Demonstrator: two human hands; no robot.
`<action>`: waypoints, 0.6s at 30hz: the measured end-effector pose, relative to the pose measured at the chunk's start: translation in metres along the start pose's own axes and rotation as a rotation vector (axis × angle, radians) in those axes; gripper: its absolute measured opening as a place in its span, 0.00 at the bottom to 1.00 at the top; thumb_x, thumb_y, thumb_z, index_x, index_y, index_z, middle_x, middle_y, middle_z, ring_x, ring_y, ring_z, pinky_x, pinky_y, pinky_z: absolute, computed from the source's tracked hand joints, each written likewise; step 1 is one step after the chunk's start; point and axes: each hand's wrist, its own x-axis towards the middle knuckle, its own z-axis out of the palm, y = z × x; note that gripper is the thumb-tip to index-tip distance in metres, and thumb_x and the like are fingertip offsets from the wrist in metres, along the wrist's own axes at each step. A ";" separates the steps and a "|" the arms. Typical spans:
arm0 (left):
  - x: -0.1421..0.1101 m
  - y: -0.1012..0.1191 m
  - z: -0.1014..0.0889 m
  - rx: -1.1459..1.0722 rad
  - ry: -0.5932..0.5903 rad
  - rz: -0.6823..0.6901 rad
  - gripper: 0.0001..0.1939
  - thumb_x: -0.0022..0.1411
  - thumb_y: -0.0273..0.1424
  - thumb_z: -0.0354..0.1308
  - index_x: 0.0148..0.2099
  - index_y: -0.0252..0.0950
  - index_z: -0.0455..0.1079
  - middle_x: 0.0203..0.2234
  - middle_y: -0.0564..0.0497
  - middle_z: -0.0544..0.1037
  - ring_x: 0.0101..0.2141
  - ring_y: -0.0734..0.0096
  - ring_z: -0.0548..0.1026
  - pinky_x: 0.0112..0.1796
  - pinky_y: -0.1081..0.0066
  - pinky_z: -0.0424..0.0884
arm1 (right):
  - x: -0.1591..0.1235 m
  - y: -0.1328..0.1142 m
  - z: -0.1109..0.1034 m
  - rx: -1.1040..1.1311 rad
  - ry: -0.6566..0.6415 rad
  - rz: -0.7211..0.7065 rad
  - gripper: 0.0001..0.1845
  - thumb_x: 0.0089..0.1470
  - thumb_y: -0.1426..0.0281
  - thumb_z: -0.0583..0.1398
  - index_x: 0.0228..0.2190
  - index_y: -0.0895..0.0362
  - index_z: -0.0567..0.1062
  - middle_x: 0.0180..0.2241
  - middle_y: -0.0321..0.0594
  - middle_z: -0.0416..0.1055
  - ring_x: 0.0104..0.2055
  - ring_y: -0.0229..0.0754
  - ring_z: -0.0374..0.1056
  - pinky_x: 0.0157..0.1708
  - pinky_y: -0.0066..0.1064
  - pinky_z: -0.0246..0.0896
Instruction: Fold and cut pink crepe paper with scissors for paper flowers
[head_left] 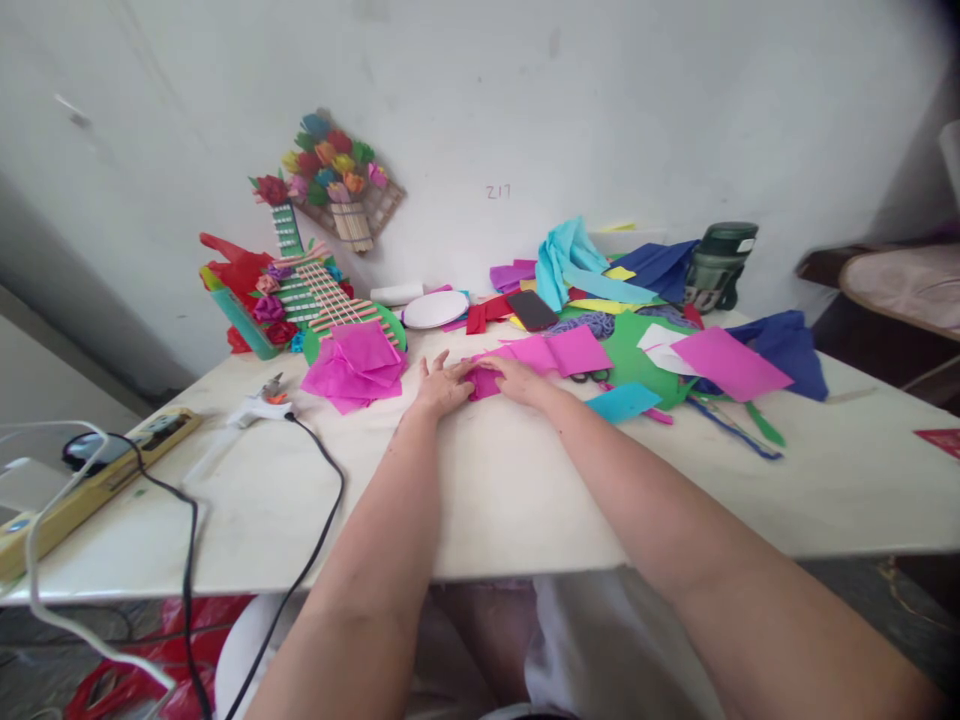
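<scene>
A strip of magenta paper point(486, 385) lies on the white table between my hands, its left end under my fingers. My left hand point(444, 387) rests at that end with the fingers spread apart and the thumb side against the paper. Curled over the same strip from the right, my right hand point(519, 382) holds it down with thumb and fingers. Lighter pink paper point(577, 351) stretches away to the right behind my right hand. Scissor handles point(589, 377) poke out beneath it. A pile of thin magenta sheets point(356, 368) lies left of my left hand.
A glue gun point(262, 400) with a black cord stands left, near a power strip point(112, 480). Behind are a decorated craft guitar point(315, 285), a white oval disc point(435, 309), a phone point(532, 311) and a green bottle point(720, 267). Coloured paper scraps point(637, 350) spread right.
</scene>
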 end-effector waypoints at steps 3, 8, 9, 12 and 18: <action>-0.001 0.002 -0.001 0.012 0.011 -0.002 0.29 0.57 0.39 0.43 0.61 0.49 0.55 0.58 0.57 0.61 0.62 0.58 0.44 0.56 0.44 0.28 | -0.002 -0.005 -0.008 -0.071 0.055 0.021 0.29 0.44 0.85 0.52 0.49 0.57 0.69 0.51 0.42 0.67 0.55 0.42 0.61 0.55 0.37 0.54; 0.000 0.003 0.000 0.017 0.035 -0.025 0.31 0.55 0.38 0.45 0.63 0.44 0.52 0.60 0.53 0.58 0.62 0.59 0.45 0.57 0.46 0.30 | -0.001 -0.011 -0.012 -0.147 0.149 -0.061 0.25 0.47 0.83 0.52 0.46 0.58 0.72 0.49 0.42 0.70 0.53 0.41 0.64 0.54 0.35 0.55; 0.000 0.003 0.000 0.017 0.040 -0.030 0.32 0.55 0.38 0.45 0.63 0.44 0.51 0.60 0.53 0.58 0.62 0.59 0.45 0.57 0.46 0.30 | 0.000 -0.012 -0.010 -0.161 0.149 -0.106 0.25 0.47 0.83 0.52 0.45 0.58 0.73 0.48 0.41 0.70 0.52 0.40 0.64 0.54 0.35 0.55; 0.002 0.001 0.003 0.021 0.049 -0.035 0.33 0.56 0.38 0.45 0.64 0.44 0.49 0.61 0.53 0.56 0.62 0.60 0.45 0.57 0.47 0.31 | 0.001 -0.014 -0.004 -0.219 0.090 -0.235 0.24 0.46 0.84 0.51 0.43 0.58 0.75 0.48 0.41 0.71 0.52 0.39 0.64 0.55 0.33 0.55; 0.002 -0.001 0.004 0.006 0.029 -0.022 0.31 0.56 0.38 0.45 0.63 0.45 0.50 0.60 0.54 0.57 0.62 0.59 0.45 0.57 0.46 0.31 | -0.001 -0.009 0.000 -0.328 -0.119 -0.219 0.24 0.48 0.81 0.53 0.45 0.54 0.74 0.47 0.39 0.71 0.50 0.42 0.67 0.53 0.35 0.57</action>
